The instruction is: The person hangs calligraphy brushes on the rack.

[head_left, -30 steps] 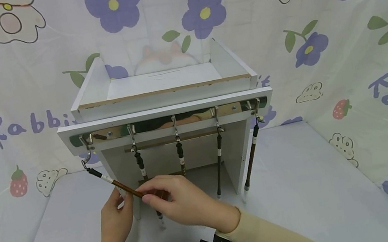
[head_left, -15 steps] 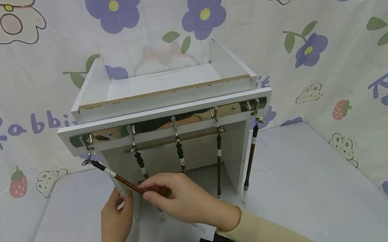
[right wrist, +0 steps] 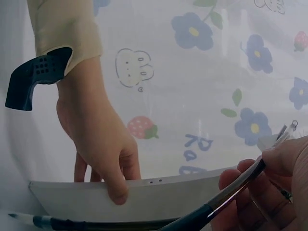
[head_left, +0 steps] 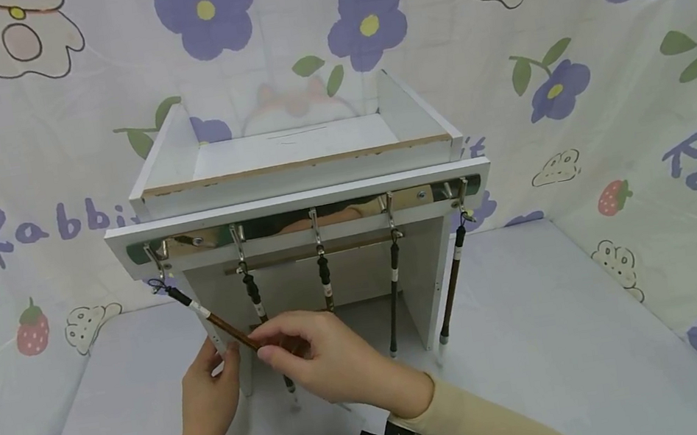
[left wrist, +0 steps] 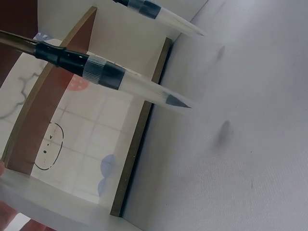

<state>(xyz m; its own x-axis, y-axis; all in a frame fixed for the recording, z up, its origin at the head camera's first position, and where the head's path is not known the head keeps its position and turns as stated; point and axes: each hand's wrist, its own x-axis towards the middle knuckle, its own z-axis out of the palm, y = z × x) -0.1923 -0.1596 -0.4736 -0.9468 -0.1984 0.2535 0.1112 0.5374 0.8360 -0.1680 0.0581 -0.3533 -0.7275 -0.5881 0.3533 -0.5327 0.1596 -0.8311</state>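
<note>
My right hand (head_left: 328, 358) pinches the brown shaft of a capped calligraphy brush (head_left: 223, 326), which slants up to the left. The brush's cord loop (head_left: 157, 283) meets the tip of the leftmost hook (head_left: 157, 263); whether it goes round the hook I cannot tell. My left hand (head_left: 210, 400) holds the front edge of the stand's left side panel, thumb on one face and fingers behind, as the right wrist view shows at the panel (right wrist: 159, 192). Several more brushes hang from the other hooks, including one (head_left: 395, 293) right of centre. A clear-capped brush tip (left wrist: 178, 101) shows in the left wrist view.
The white stand (head_left: 292, 199) bears a mirrored hook rail (head_left: 341, 212) across its front and an open-topped shelf (head_left: 291, 144) above. It stands on a white-covered table (head_left: 572, 335). Behind hangs a curtain (head_left: 450, 84) printed with flowers and rabbits.
The upper end of the pinched brush and its loop have risen slightly and shifted right, close against the leftmost hook's tip. My right hand has barely moved; my left hand stays on the panel.
</note>
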